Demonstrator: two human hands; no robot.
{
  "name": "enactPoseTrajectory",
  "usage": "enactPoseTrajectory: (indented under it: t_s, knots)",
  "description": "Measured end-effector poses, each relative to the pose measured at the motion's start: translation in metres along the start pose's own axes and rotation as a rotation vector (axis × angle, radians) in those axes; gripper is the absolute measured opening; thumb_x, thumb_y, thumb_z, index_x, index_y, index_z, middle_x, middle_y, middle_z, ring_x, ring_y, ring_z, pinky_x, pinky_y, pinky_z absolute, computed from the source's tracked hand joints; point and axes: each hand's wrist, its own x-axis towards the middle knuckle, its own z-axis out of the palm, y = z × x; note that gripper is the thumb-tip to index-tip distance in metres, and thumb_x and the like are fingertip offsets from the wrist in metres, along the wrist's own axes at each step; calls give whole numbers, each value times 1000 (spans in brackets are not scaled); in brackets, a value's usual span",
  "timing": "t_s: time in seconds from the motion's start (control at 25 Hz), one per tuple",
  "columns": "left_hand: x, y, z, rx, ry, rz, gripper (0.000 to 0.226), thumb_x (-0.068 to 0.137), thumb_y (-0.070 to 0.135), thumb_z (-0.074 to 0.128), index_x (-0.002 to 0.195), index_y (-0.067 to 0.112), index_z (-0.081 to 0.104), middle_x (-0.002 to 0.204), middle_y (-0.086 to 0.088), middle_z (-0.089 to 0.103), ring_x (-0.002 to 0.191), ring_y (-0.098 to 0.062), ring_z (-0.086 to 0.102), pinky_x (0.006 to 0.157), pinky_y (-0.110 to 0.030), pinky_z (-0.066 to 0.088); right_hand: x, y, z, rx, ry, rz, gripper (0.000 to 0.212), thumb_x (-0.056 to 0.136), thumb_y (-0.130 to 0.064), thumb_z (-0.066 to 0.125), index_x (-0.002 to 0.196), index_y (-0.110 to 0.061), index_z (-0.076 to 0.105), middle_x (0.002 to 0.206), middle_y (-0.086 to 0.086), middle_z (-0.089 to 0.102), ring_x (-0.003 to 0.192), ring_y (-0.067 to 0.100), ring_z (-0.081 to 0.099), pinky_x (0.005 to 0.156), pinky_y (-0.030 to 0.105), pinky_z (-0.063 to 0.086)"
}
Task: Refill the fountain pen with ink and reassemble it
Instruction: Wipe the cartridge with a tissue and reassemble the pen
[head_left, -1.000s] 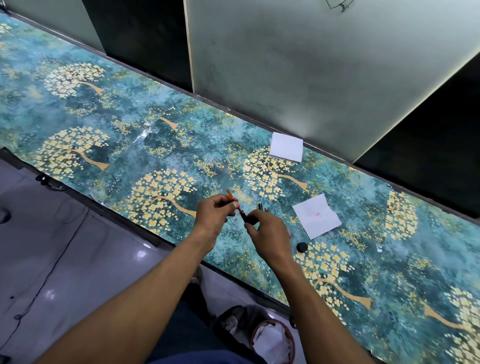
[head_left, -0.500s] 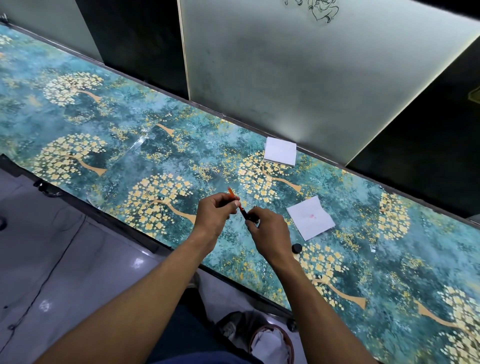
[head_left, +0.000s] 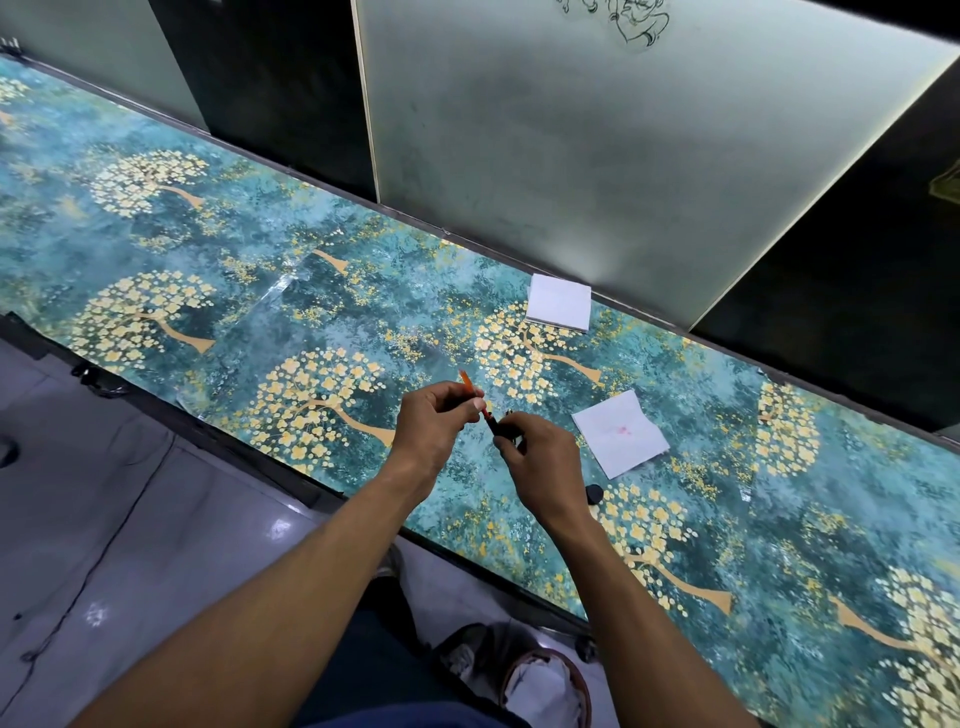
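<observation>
1. Nearest the camera, two bare forearms are reaching out from the bottom edge over the front edge of the long counter (head_left: 156, 270), which is wearing a teal covering printed with golden trees.
2. The left hand (head_left: 434, 423) is curling closed around an orange pen part (head_left: 470, 387), its slim tip poking up past the knuckles and its lower end running down toward the other hand.
3. The right hand (head_left: 545, 462) is pinching shut on a dark pen section (head_left: 496, 426), thumb and fingers wrapping it; the two pieces are meeting end to end between the hands, just above the counter near its front edge.
4. Just beside the right wrist, a small black cap (head_left: 593, 492) is sitting on the counter close to the front edge.
5. A little farther back and to the right, a white sheet of paper (head_left: 621, 434) is lying flat, carrying a faint pink stain.
6. Farther still, by the back edge, a small stack of white paper (head_left: 558, 302) is resting against the base of the pale wall panel (head_left: 597, 156).
</observation>
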Motion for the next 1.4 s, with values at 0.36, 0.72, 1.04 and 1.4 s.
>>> enactPoseTrajectory:
  t_s: [0.36, 0.72, 1.04, 1.4]
  knots:
    - [-6, -4, 5, 37, -169, 32, 18, 84, 3, 73, 100, 11, 77, 93, -3, 78, 93, -12, 73, 82, -22, 56, -1, -2, -5, 126, 24, 7, 11, 89, -22, 72, 100, -23, 75, 87, -7, 76, 71, 5, 65, 66, 25, 51]
    - [-8, -16, 8, -59, -122, -8, 19, 83, -2, 73, 97, 11, 76, 94, -4, 77, 95, -15, 73, 83, -25, 55, 2, -2, -8, 229, 66, 39, 10, 86, -21, 75, 96, -22, 76, 79, -10, 74, 67, 1, 63, 63, 25, 52]
    - [-2, -21, 4, -57, -75, -33, 18, 85, 3, 72, 101, 10, 75, 97, -7, 77, 98, -18, 72, 84, -27, 52, 27, 23, -26, 141, 81, 141, 12, 85, -19, 76, 97, -20, 75, 92, -7, 76, 82, 8, 69, 78, 29, 55]
    - [-2, -31, -6, -330, -42, -304, 21, 93, 1, 61, 108, 9, 73, 96, -7, 73, 82, -17, 66, 74, -32, 50, 84, 43, -17, -212, -180, 136, 5, 87, -25, 72, 92, -23, 71, 90, -1, 72, 84, 22, 66, 71, 38, 56]
